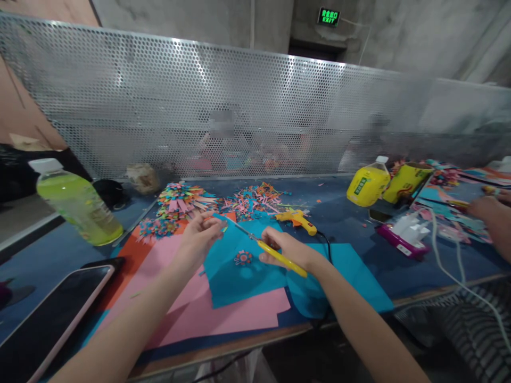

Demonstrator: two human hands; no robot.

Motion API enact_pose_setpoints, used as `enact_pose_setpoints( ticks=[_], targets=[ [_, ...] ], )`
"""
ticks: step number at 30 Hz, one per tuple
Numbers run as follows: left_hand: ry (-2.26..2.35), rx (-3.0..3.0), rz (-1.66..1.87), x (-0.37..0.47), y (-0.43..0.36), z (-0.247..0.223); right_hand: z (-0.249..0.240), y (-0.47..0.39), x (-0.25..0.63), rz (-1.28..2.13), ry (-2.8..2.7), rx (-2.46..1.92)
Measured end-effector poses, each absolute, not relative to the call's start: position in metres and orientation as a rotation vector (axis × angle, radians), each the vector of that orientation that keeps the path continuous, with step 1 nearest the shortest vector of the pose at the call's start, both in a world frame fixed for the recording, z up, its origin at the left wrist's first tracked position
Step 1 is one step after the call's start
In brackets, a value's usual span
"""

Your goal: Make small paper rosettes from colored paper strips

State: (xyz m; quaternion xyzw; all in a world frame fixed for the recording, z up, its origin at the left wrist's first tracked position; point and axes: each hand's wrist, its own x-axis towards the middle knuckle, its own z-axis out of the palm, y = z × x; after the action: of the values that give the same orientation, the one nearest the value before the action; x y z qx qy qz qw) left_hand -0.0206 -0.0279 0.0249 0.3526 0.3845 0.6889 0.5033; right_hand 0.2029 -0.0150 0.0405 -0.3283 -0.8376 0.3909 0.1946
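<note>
Yellow-handled scissors [275,254] are in my right hand [285,247], their blades pointing up and left toward my left hand [203,230]. The fingers of my left hand pinch a small blue paper strip [219,217], and the blade tips reach close to it. Whether the blades touch the strip I cannot tell. Below and between the hands, a small round paper flower [243,258] in orange, blue and pink lies on a blue paper sheet [235,290]. Pink paper [187,319] spreads under that sheet.
A yellow glue gun [297,219] with a black cord lies beyond my right hand. Behind are heaps of paper strips [255,201]. A green drink bottle [77,205] and a phone [59,319] stand left. Right are a yellow bottle [368,183], a purple power strip [403,242] and another person's hand [491,213].
</note>
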Motion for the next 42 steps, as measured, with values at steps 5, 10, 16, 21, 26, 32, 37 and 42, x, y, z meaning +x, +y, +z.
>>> enact_pose_setpoints(
  ticks=[5, 10, 16, 21, 26, 32, 37, 42],
  targets=[
    [0.924, 0.848, 1.662, -0.022, -0.027, 0.023, 0.041, -0.016, 0.202, 1.125, -2.327, -0.923],
    [0.92, 0.855, 1.656, -0.023, -0.027, 0.022, 0.04, -0.015, 0.202, 1.096, -2.332, -0.926],
    [0.906, 0.846, 1.656, -0.022, -0.027, 0.023, 0.04, -0.013, 0.202, 1.093, -2.318, -0.948],
    [0.912, 0.819, 1.659, -0.02, -0.028, 0.026, 0.04, -0.012, 0.202, 1.087, -2.299, -0.948],
    [0.93, 0.817, 1.649, -0.019, -0.028, 0.026, 0.038, -0.009, 0.201, 1.048, -2.298, -0.964],
    [0.991, 0.818, 1.66, -0.021, -0.026, 0.021, 0.026, 0.0, 0.202, 0.798, -2.329, -1.22],
    [1.019, 0.914, 1.626, -0.023, -0.022, 0.012, 0.024, 0.0, 0.202, 0.529, -2.445, -1.476],
    [1.186, 1.148, 1.507, -0.025, -0.014, -0.005, 0.025, -0.001, 0.199, 0.396, -2.488, -1.512]
  ],
)
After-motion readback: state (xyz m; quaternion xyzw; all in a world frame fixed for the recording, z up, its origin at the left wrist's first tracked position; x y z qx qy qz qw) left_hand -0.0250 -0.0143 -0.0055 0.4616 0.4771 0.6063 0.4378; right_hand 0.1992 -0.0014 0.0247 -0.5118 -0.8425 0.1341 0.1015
